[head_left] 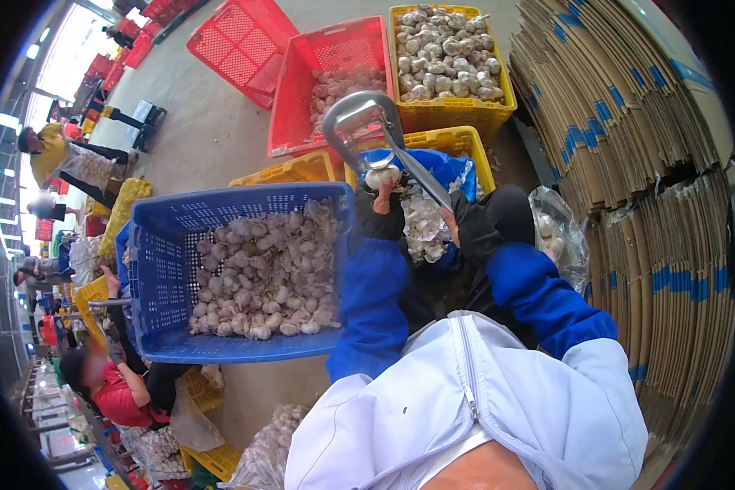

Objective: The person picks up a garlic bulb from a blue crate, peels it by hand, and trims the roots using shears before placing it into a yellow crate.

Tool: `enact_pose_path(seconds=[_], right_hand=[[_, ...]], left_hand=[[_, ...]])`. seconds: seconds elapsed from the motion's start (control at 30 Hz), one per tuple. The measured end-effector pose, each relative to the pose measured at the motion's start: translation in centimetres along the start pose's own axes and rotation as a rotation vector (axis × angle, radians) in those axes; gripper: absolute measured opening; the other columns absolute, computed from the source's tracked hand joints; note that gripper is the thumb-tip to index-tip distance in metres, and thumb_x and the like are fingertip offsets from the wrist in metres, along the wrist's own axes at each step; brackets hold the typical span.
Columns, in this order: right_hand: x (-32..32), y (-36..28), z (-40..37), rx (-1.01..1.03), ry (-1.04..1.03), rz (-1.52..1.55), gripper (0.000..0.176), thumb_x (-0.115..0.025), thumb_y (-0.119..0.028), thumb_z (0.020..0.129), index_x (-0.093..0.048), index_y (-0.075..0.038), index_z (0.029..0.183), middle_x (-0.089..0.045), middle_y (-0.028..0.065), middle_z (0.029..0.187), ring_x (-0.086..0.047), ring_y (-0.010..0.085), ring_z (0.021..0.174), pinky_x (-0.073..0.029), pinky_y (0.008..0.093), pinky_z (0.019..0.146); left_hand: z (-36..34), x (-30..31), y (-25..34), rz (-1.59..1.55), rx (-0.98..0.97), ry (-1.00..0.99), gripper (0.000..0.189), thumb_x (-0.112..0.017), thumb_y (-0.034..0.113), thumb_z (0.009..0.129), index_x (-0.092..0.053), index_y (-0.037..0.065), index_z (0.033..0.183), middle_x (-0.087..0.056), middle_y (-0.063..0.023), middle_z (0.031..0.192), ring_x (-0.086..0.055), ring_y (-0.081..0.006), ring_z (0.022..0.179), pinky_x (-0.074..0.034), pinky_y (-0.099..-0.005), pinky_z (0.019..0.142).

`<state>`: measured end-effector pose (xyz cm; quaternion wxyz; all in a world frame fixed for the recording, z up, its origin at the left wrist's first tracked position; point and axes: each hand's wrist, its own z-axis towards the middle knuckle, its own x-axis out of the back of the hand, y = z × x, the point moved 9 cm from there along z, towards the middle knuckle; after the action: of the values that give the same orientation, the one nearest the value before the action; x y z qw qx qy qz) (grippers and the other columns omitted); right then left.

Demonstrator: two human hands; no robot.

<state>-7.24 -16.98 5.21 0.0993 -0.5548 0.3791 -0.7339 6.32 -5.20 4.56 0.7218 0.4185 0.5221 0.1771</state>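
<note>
My left hand (386, 201) pinches a white garlic bulb (381, 177), thumb uppermost, below the jaw of a grey metal cutter (425, 178). That cutter has a wide looped frame and a long flat handle. At the lower end of the handle, my right hand (450, 227) is closed around it, partly hidden by the dark cuff. White garlic skins and trimmings (423, 222) lie on blue sheeting (462, 166) between my knees. To the left, a blue crate (241, 353) holds many garlic bulbs (261, 282) with dry skins.
Ahead stand a red crate (282, 122) and a yellow crate (457, 113), both containing garlic. Flattened cardboard boxes (621, 106) are stacked on the right. A clear bag (570, 214) lies by my right knee. Other people work on the left, including a person in red (122, 396).
</note>
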Motion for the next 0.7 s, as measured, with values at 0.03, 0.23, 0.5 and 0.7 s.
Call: enact_pose_path(seconds=[0.03, 0.23, 0.5, 0.7], right_hand=[[-0.1, 0.2, 0.0, 0.027, 0.043, -0.005, 0.031, -0.053, -0.026, 0.081, -0.049, -0.001, 0.099, -0.055, 0.0204, 0.072, -0.055, 0.0366, 0.069, -0.042, 0.0431, 0.059], [-6.7, 5.4, 3.1, 0.186, 0.161, -0.066, 0.028, -0.058, -0.024, 0.078, -0.051, -0.003, 0.095, -0.055, 0.0187, 0.073, -0.055, 0.037, 0.067, -0.043, 0.0441, 0.057], [-4.9, 3.8, 3.3, 0.208, 0.17, 0.229, 0.016, -0.056, -0.018, 0.08, -0.052, -0.004, 0.086, -0.057, 0.0184, 0.072, -0.056, 0.0367, 0.067, -0.044, 0.0408, 0.058], [-6.5, 5.3, 3.9, 0.165, 0.182, 0.141, 0.022, -0.056, -0.026, 0.08, -0.055, -0.006, 0.089, -0.058, 0.0182, 0.073, -0.058, 0.0354, 0.067, -0.045, 0.0419, 0.055]], left_hand=[[0.0, 0.5, -0.1, 0.138, 0.023, 0.001, 0.032, -0.059, 0.023, 0.082, -0.05, 0.002, 0.104, -0.058, -0.0068, 0.095, -0.056, -0.0151, 0.086, -0.045, -0.028, 0.077], [1.9, 3.8, -4.5, 0.08, 0.0, -0.091, 0.036, -0.055, 0.025, 0.084, -0.048, 0.001, 0.11, -0.055, -0.0087, 0.102, -0.055, -0.0163, 0.09, -0.046, -0.029, 0.074], [0.3, 5.2, -4.2, -0.214, 0.102, -0.127, 0.041, -0.056, 0.008, 0.079, -0.039, 0.003, 0.116, -0.053, -0.0098, 0.103, -0.053, -0.0202, 0.094, -0.042, -0.0343, 0.083], [-1.0, 6.5, -3.7, -0.107, 0.129, -0.168, 0.039, -0.053, 0.019, 0.08, -0.042, 0.003, 0.114, -0.054, -0.0129, 0.101, -0.054, -0.0229, 0.093, -0.045, -0.034, 0.079]])
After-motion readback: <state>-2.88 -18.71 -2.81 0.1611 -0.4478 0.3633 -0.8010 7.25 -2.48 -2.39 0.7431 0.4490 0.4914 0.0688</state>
